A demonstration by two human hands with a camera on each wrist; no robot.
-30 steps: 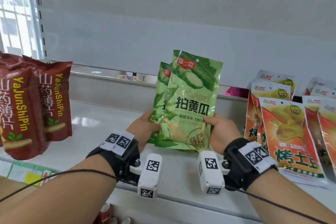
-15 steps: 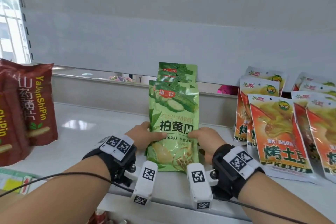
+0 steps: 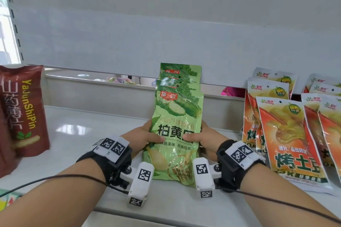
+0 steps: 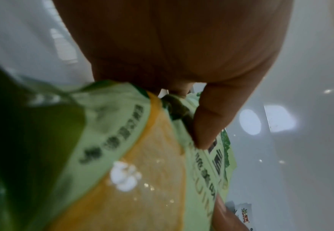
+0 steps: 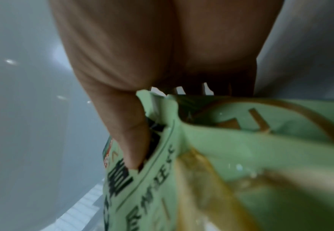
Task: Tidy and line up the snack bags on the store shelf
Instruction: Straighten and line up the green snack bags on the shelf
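Head view: green cucumber bags [image 3: 176, 125], stacked and overlapping on the white shelf [image 3: 77, 134], gripped between left hand [image 3: 142, 137] and right hand [image 3: 206, 140]; orange bags [image 3: 287, 134] right of the hands, brown bags [image 3: 24, 112] left. Left wrist view: thumb [image 4: 207, 125] presses the front bag's face. Right wrist view: thumb [image 5: 126, 136] clamps the printed front; fingers mostly hidden behind.

Both hands brought the green cucumber snack bags [image 3: 175, 131] down from the air onto the shelf [image 3: 77, 134].
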